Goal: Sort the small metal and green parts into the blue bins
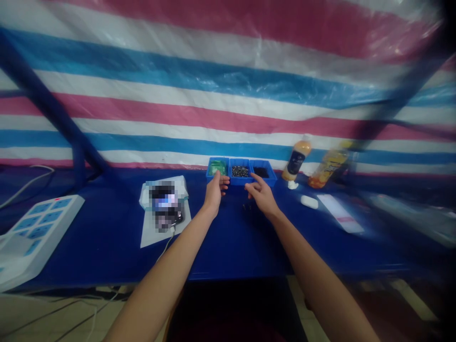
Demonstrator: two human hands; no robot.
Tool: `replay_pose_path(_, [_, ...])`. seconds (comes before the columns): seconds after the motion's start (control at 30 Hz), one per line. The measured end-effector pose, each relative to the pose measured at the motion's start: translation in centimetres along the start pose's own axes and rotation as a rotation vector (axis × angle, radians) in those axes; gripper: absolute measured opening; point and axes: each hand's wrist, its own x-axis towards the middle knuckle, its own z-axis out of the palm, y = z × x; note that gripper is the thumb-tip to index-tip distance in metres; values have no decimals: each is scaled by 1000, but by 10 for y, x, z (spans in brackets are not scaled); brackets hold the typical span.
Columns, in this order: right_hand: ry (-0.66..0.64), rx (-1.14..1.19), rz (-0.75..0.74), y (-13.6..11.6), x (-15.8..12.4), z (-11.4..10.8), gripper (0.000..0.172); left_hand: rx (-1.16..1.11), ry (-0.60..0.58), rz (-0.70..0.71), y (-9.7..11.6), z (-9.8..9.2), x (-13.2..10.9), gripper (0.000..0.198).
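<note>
A blue plastic tray [241, 171] with three compartments stands at the back edge of the blue table [107, 247]. Green packets [217, 167] fill its left compartment, small grey-and-dark pieces [240, 171] the middle one, and black pieces [261, 172] the right one. My left hand [214, 193] hovers just before the left compartment, fingers apart, holding nothing I can see. My right hand [261, 194] is near the tray's front rim by the right compartment, fingers extended and empty. Between my hands, a few small dark pieces [247, 207] lie on the table.
A white power strip [41, 232] sits at the left, and a blurred device on white paper [166, 209] stands left of my hands. To the right are two bottles [296, 159], a white mouse [309, 202] and a white card [340, 213]. A striped tarp hangs behind.
</note>
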Motion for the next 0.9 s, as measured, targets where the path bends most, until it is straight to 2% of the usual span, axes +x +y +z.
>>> replay_pose_path(0.07, [2,-76,-14,0,0,-2,59,-13,-3,-3,1,1,-1,59])
replay_pose_path(0.13, [-51,-263,-44,1,-2,-6,51,0,-2,3,2,2,-3,60])
replay_pose_path(0.27, [-344,-657,-188,7,-6,-16,39,48,-7,-3,2,4,-6,60])
replay_pose_path(0.33, [-441,-743,-241,11,-5,-21,37,63,-26,-8,3,5,-7,58])
replay_pose_path(0.4, [-480,-749,-270,15,-3,-25,34,62,-46,-17,3,6,-8,58])
replay_pose_path(0.63, [-488,-689,-315,23,3,-28,12,59,-86,-27,3,8,-8,59])
replay_pose_path(0.77, [-422,-636,-277,14,-1,-22,12,105,-96,-2,1,6,-7,54])
replay_pose_path(0.9, [-301,-428,-170,3,-5,-15,20,274,-111,91,-1,6,-10,35])
